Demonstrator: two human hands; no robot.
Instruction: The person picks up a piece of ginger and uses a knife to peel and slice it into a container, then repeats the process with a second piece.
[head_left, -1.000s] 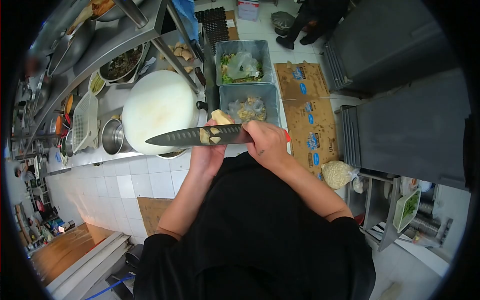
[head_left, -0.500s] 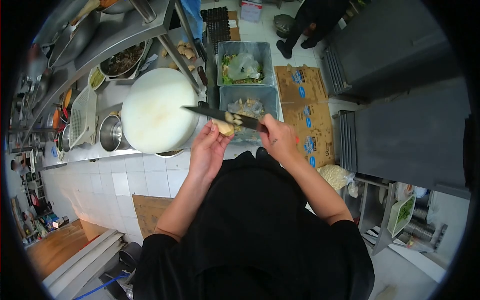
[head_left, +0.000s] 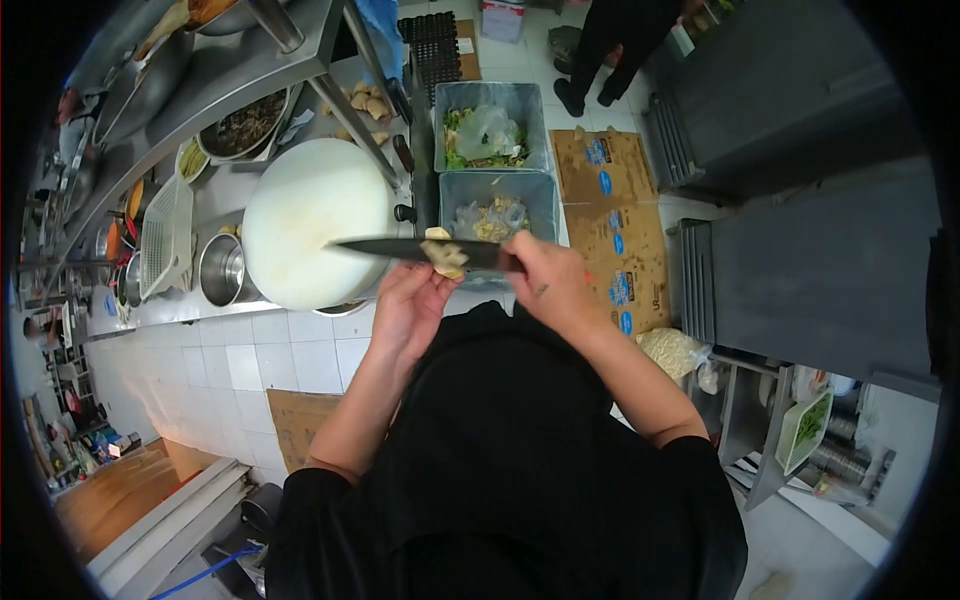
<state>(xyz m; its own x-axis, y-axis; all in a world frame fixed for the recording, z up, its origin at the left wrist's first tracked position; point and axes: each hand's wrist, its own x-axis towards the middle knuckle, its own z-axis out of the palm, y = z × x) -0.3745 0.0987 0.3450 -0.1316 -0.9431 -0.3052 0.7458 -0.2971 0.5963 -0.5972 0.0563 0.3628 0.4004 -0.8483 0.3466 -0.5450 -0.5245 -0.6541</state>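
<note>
My right hand is closed on the handle of a knife, its long dark blade pointing left, tip over the round white cutting board. Between the fingertips of my left hand is a pale piece of ginger, partly hidden by the blade that lies across it. Pale scraps cling to the blade, slightly blurred. Beyond both hands stands a grey bin with peelings and clear plastic inside.
Another bin holds green scraps and a plastic bag. More ginger lies on the steel counter, near a metal bowl and a white basket. Flattened cardboard covers the floor at right. A person in dark clothes stands farther off.
The knife has shifted left across the ginger, and its tip now reaches over the board. My right hand has moved slightly left with it. The other person's legs have shifted slightly.
</note>
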